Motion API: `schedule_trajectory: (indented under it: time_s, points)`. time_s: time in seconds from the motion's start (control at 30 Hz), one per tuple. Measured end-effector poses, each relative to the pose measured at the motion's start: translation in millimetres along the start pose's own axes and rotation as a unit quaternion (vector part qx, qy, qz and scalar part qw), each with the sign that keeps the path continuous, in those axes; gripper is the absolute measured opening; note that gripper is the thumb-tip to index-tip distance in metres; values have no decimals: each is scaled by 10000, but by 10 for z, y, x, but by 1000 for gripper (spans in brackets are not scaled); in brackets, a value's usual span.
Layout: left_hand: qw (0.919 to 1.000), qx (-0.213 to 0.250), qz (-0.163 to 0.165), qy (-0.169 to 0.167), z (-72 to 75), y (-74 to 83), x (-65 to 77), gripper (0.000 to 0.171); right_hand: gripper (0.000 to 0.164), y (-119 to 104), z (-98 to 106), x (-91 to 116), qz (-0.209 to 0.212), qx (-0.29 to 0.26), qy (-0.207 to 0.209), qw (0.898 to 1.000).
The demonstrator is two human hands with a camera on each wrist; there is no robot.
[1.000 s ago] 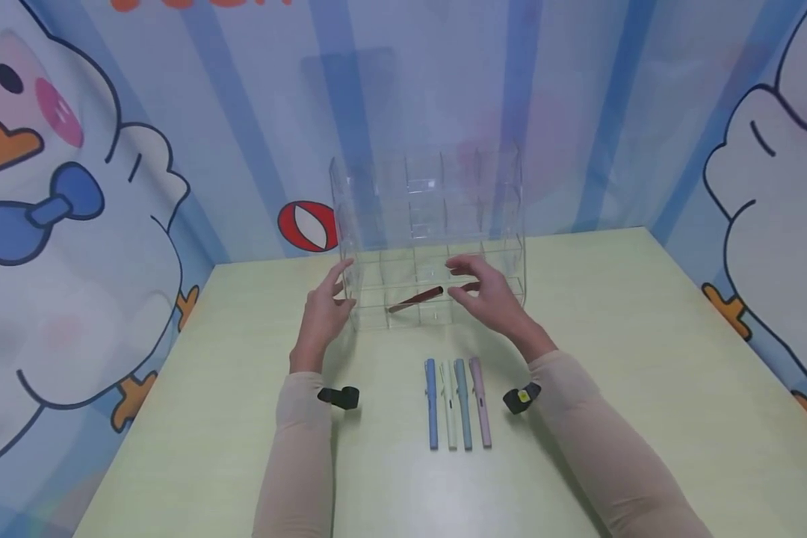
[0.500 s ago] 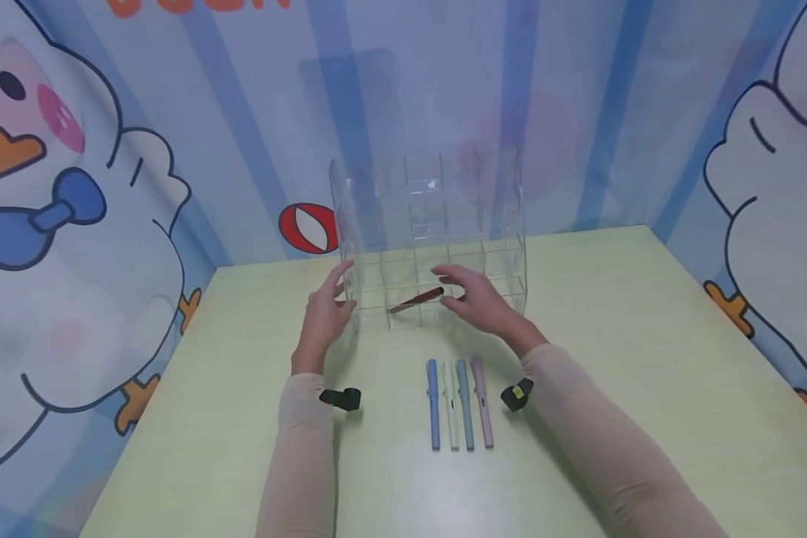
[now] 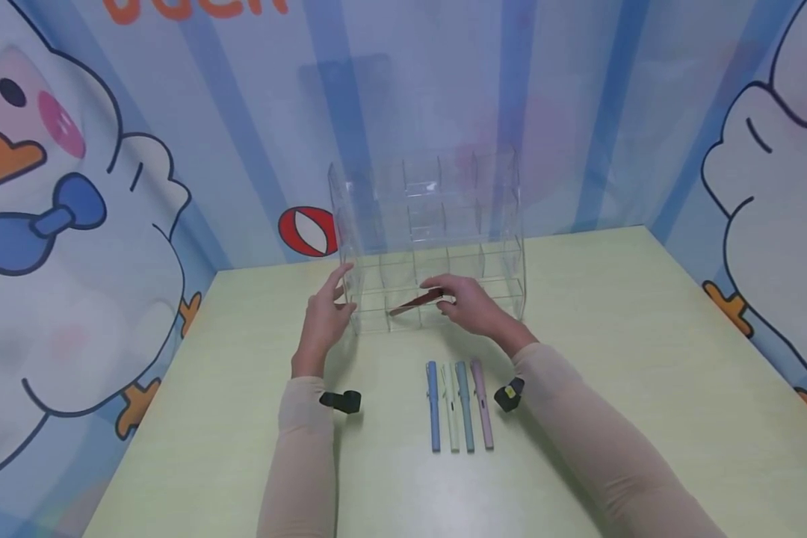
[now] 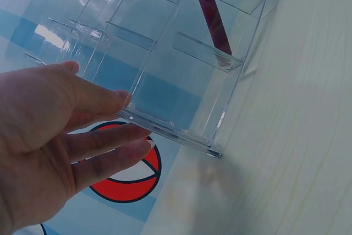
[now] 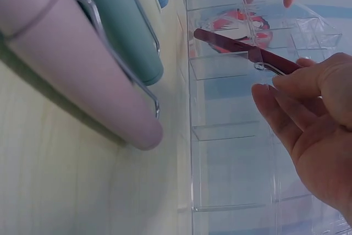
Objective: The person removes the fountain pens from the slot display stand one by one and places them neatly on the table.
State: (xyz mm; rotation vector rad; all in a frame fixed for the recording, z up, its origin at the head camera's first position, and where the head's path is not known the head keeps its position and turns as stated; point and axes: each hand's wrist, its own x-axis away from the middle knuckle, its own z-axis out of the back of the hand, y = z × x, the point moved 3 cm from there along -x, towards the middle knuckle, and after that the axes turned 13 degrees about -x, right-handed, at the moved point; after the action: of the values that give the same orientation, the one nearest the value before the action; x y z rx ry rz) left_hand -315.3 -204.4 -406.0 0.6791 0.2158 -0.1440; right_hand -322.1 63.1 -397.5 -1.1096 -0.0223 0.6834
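Note:
A clear acrylic rack [image 3: 370, 320] with tiers of compartments stands upright at the back of the table. My left hand [image 3: 326, 317] grips its left side wall, thumb in front and fingers behind, as the left wrist view shows. A dark red pen [image 5: 231, 43] with a metal clip lies slanted in the lowest tier, one end reaching over a divider. My right hand [image 3: 474, 305] pinches the pen's capped, clip end between thumb and fingers; the fingertips partly hide that end.
In front of the rack, blue [image 3: 433, 407], pale green [image 3: 451, 407], teal [image 3: 465, 407] and pink [image 3: 482, 403] pens lie side by side on the table [image 3: 612, 336]. A printed cartoon backdrop [image 3: 430, 75] rises right behind the rack.
My right hand has moved left and closed its fingers on the capped end of the red pen. My left hand has stayed on the rack's side.

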Motion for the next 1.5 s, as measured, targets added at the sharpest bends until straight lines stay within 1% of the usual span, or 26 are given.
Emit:
schedule_trajectory:
  time_s: [0.2, 0.33, 0.47, 0.63, 0.73, 0.9, 1.17, 1.33, 1.5]
  points:
    - [10000, -24, -16, 12, 13, 30, -34, 76, 38, -4, -8, -41, 117, 184, -79, 9997]
    - [10000, -5, -27, 18, 13, 29, -34, 76, 39, 12, -32, -43, 35, 173, -130, 9998]
    - [10000, -27, -41, 16, 1, 5, -15, 75, 40, 38, -58, -19, -68, -34, -154, 9999]
    - [9999, -49, -74, 87, -2, -9, 1, 74, 35, 44, -70, -13, -165, -463, -175, 9986]
    - [10000, -53, -66, 43, -9, -9, 8, 75, 32, 60, -73, 0, -299, -689, -175, 9970]
    - [10000, -7, -40, 11, -18, -13, 11, 75, 30, 88, -76, 10, -363, -784, -65, 9962]
    - [9998, -139, 100, 41, 4, -32, 41, 76, 27, 82, -85, 38, -382, -1305, 150, 9906]
    - [9999, -96, 35, 58, 7, -14, 25, 75, 25, 56, -42, 52, -142, -1244, 378, 9914]
    - [9999, -46, 100, 26, -11, -5, 2, 75, 25, 23, 32, 76, 75, -1066, 653, 9921]
